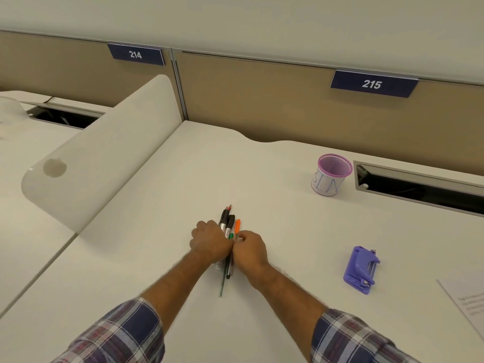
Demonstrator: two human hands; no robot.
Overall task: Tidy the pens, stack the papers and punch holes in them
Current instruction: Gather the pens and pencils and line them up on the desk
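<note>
A bunch of pens and markers (228, 224) lies on the white desk (275, 231), tips pointing away from me. My left hand (209, 241) grips the bunch from the left side. From the right, my right hand (250, 247) closes its curled fingers against the same bunch. A thin green pencil end sticks out below the hands. A pink mesh pen cup (331, 175) stands empty at the back right. A purple hole punch (361, 269) sits to the right. The corner of a printed paper sheet (468, 305) shows at the right edge.
A white curved divider panel (104, 150) rises on the left between desks. A cable slot (419, 184) opens in the desk behind the cup. Beige partition walls with number signs 214 and 215 close off the back.
</note>
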